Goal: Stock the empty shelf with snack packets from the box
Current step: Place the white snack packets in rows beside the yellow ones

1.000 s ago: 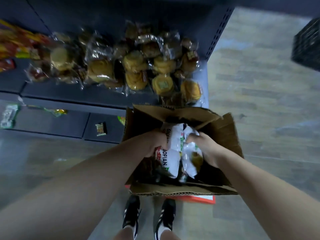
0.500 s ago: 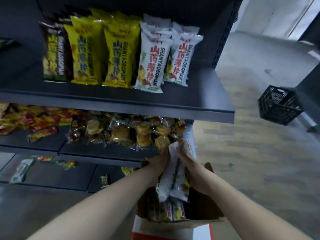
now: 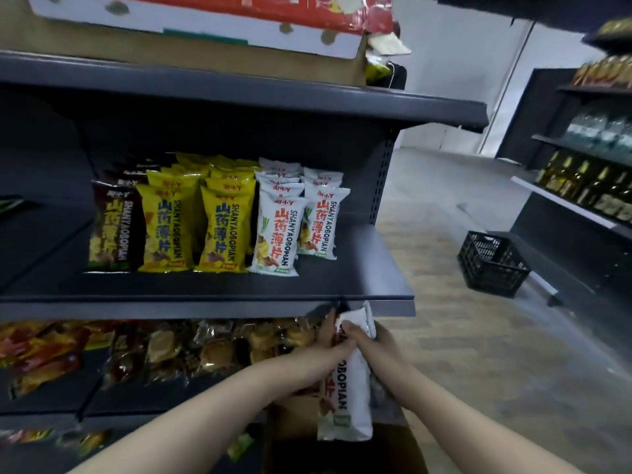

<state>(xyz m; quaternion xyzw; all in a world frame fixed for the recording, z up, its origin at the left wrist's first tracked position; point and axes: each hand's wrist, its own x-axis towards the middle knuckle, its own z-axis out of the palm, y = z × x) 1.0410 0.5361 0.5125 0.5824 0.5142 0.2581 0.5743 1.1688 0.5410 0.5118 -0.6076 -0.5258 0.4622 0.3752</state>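
Facing you, the dark grey metal shelf [image 3: 342, 285] carries upright rows of brown, yellow and white snack packets [image 3: 219, 220]. Below its front edge, above the brown cardboard box [image 3: 294, 415], your left hand [image 3: 325, 357] and right hand [image 3: 372, 340] each clench the white snack packets [image 3: 352, 398], held upright.

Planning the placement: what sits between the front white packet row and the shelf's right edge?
Nothing: in the head view, the shelf is bare right of the white packets.
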